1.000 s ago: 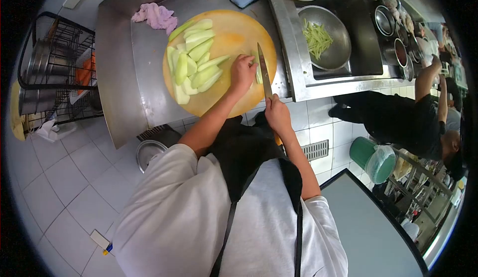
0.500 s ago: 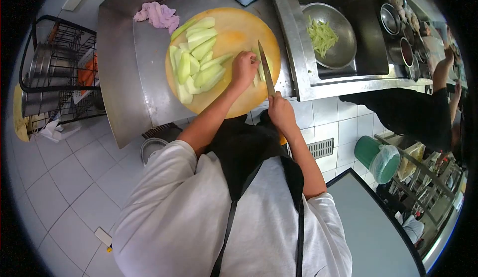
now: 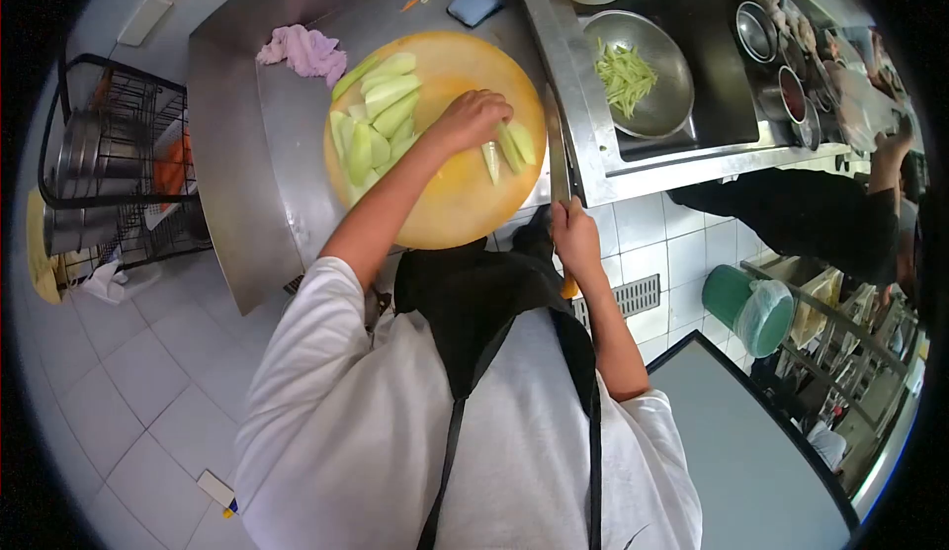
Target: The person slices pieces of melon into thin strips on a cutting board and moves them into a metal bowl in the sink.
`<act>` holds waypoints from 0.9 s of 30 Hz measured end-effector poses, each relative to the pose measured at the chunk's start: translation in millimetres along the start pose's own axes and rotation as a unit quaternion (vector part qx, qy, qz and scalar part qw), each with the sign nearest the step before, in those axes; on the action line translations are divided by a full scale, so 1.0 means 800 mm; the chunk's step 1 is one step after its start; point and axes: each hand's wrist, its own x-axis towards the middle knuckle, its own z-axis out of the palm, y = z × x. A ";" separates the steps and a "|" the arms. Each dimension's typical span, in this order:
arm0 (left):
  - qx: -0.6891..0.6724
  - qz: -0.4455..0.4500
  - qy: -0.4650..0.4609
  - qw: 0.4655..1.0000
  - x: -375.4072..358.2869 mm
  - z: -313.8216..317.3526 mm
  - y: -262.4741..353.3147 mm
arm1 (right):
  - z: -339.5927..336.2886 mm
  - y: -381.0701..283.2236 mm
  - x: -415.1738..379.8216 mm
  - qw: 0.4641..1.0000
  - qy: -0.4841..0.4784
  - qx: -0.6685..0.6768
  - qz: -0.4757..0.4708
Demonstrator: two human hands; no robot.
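My left hand [image 3: 476,118] is over the round yellow cutting board [image 3: 450,216], its fingers curled at the upper ends of a few pale green slices [image 3: 514,147]; what the fingertips hold is hidden. My right hand [image 3: 575,238] is closed round the handle of a long knife [image 3: 559,150], whose blade points away from me just past the board's right edge. On the left part of the board lie several peeled green vegetable pieces [image 3: 393,90], partly behind my left forearm.
Right of the board, a metal bowl [image 3: 672,85] with green strips sits in the sink. A pink cloth [image 3: 302,52] and a blue sponge [image 3: 474,4] lie behind the board. Another person's arm [image 3: 886,163] shows at far right.
The knife has moved right, off the slices and past the board's edge. My left hand has shifted slightly up and left, and more of the slices beside it show.
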 end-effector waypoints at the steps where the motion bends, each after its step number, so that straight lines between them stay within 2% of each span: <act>1: 0.011 0.006 -0.030 0.999 -0.002 -0.004 -0.004 | 0.001 0.004 -0.002 0.999 -0.011 0.024 0.028; 3: 0.033 0.019 -0.091 0.995 -0.008 -0.011 -0.008 | 0.003 0.011 -0.008 0.998 -0.010 0.045 0.046; 6: 0.028 0.043 -0.094 0.994 -0.031 -0.023 -0.010 | 0.008 0.022 -0.018 0.997 -0.021 0.044 0.060; 9: -0.008 -0.045 -0.080 0.996 -0.059 -0.036 -0.002 | 0.011 0.019 -0.034 0.998 -0.022 0.035 0.036; 12: -0.032 -0.030 0.021 0.999 -0.073 -0.024 0.024 | 0.026 0.019 -0.044 0.998 -0.040 0.025 0.029; 16: 0.073 0.000 0.001 0.997 -0.068 0.014 0.017 | 0.033 0.009 -0.049 0.999 -0.031 0.019 0.013; 19: 0.077 -0.006 0.026 0.997 -0.066 0.005 0.007 | 0.034 0.007 -0.052 0.999 -0.004 0.035 0.016; 22: 0.038 -0.109 0.158 0.981 -0.083 -0.045 0.016 | 0.029 0.006 -0.061 1.000 0.002 -0.024 -0.015; 25: -0.005 -0.268 0.239 0.933 -0.105 -0.072 0.012 | 0.034 0.023 -0.070 0.991 -0.069 -0.091 -0.068; 26: -0.062 -0.337 0.221 0.913 -0.112 -0.074 0.016 | 0.037 0.028 -0.069 0.988 -0.075 -0.100 -0.087; 27: -0.113 -0.364 0.208 0.901 -0.120 -0.069 0.020 | 0.039 0.032 -0.068 0.985 -0.081 -0.110 -0.107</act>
